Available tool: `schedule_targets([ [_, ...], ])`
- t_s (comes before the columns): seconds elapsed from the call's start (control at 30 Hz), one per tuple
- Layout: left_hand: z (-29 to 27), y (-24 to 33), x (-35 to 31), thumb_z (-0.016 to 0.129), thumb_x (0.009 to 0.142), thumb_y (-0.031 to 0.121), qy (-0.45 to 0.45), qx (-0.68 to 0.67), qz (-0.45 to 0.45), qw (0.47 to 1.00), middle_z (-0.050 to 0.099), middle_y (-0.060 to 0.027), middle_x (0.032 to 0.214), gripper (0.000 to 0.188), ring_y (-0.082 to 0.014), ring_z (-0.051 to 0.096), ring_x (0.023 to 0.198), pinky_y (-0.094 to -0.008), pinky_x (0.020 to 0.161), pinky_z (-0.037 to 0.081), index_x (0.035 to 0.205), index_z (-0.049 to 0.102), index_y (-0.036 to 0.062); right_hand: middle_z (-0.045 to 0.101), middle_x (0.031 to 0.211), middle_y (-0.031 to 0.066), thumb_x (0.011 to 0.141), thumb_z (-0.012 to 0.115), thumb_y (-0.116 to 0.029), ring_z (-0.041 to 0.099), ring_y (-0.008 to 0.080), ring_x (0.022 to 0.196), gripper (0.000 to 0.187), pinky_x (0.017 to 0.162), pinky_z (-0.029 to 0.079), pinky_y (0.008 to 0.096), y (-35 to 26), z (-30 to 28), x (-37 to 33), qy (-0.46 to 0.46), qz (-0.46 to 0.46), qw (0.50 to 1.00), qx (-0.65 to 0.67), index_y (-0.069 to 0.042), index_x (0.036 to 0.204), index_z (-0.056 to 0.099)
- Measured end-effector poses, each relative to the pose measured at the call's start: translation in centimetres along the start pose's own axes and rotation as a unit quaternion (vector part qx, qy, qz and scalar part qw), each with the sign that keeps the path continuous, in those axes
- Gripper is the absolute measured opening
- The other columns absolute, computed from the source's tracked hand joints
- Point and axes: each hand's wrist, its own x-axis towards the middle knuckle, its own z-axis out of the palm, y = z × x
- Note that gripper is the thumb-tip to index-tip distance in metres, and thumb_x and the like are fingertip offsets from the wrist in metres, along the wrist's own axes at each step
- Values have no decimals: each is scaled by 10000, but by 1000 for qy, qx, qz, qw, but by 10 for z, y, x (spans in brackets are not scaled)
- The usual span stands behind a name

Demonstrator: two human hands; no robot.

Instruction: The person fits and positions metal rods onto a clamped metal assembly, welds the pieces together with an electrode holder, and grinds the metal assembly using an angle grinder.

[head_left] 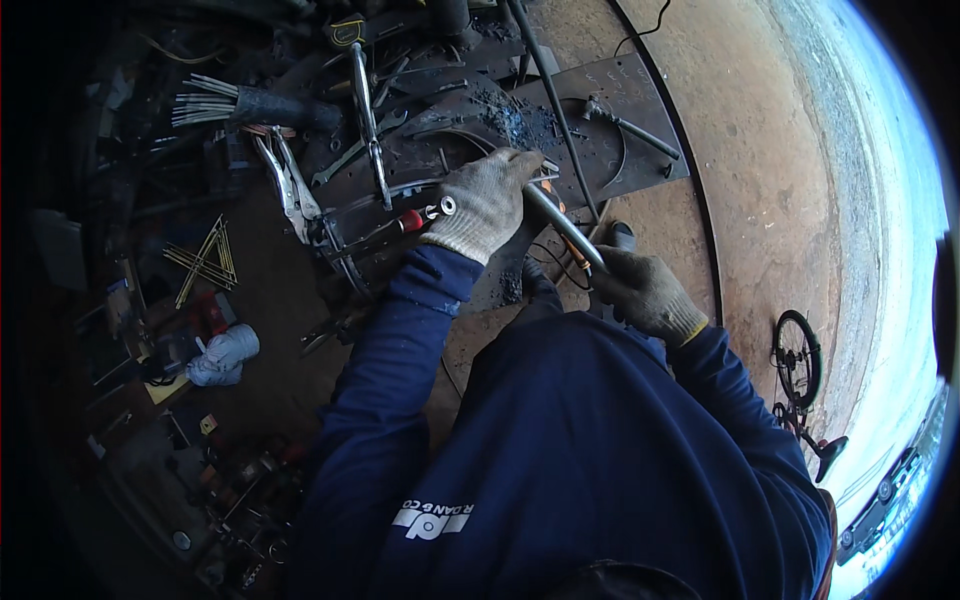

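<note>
My left hand (485, 200), in a grey knit glove, is closed around the upper end of a smooth metal tube (565, 227) over the dark metal bench (640, 95). My right hand (645, 292), gloved too, grips the tube's lower end near my body. Beside my left wrist shows a small round metal end with a hole (447, 205); whether that hand holds it I cannot tell. A red-handled tool (410, 220) lies next to it. Something with an orange handle (575, 250) is partly hidden behind the tube.
Locking pliers (287, 190), a long shiny bar (367, 125), a hammer-like tool (635, 130) and a tape measure (347, 33) lie on the bench. A holder of welding rods (207, 103) is at far left. A dark rod (555, 105) slants across the bench. A bicycle (798, 370) stands right.
</note>
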Motion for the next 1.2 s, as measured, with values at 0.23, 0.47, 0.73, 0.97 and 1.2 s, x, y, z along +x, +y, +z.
schedule_targets([
  [0.23, 5, -10, 20, 569, 919, 55, 37, 23, -45, 998, 665, -101, 1206, 335, -356, 721, 935, -450, 766, 619, 1236, 647, 129, 675, 802, 80, 966, 652, -222, 641, 140, 672, 406, 635, 521, 316, 2, -10, 31, 5, -24, 999, 29, -13, 1315, 636],
  [0.47, 3, -30, 37, 559, 944, 104, -41, 133, -118, 983, 617, -67, 1259, 268, -313, 725, 933, -428, 738, 618, 1193, 649, 142, 702, 823, 154, 929, 669, -183, 700, 206, 709, 442, 687, 548, 356, -1, -17, 55, -13, -11, 1000, 10, 21, 1318, 619],
  [0.73, 11, -41, 54, 560, 947, 133, -70, 170, -79, 980, 621, -66, 1093, 193, -296, 724, 870, -407, 703, 612, 1111, 659, 150, 718, 867, 177, 913, 681, -174, 723, 249, 787, 420, 743, 553, 377, 11, -18, 69, -17, 1, 1000, 19, 12, 1287, 636],
  [0.97, 16, -43, 66, 543, 947, 121, -106, 156, -97, 977, 651, -73, 1114, 298, -304, 706, 983, -451, 813, 584, 1188, 692, 214, 667, 777, 26, 984, 651, -220, 604, 79, 621, 373, 576, 496, 270, 41, -18, 78, -4, -59, 998, 32, -15, 1297, 641],
  [1.2, 33, -39, 63, 535, 938, 100, -67, 126, -72, 987, 663, -84, 1120, 277, -321, 698, 991, -457, 850, 578, 1132, 713, 187, 721, 952, 107, 988, 655, -255, 674, 144, 763, 460, 723, 552, 315, 36, -29, 76, -66, 19, 994, 91, 13, 1357, 599],
])
